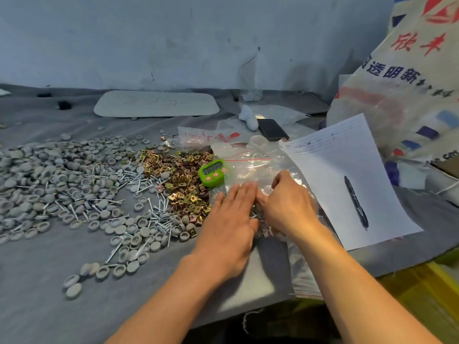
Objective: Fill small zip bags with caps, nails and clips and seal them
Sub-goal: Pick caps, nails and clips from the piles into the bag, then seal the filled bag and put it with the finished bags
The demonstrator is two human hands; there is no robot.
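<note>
A wide spread of grey caps [57,180] covers the left of the grey cloth. Silver nails [151,214] lie mixed among them, and a pile of brass clips [183,180] sits beside them. My left hand [228,224] lies flat with straight fingers on a small filled zip bag [260,219]. My right hand [288,204] has its fingers curled down on the same bag's far end; whether it pinches the plastic is hidden. Several clear zip bags [250,167] are heaped just beyond both hands.
A green timer [211,172] stands by the clips. To the right lies a paper sheet [347,175] with a black pen [356,202] on it. A dark phone [272,129], a white foam board [156,104] and a big printed sack [402,90] are farther back.
</note>
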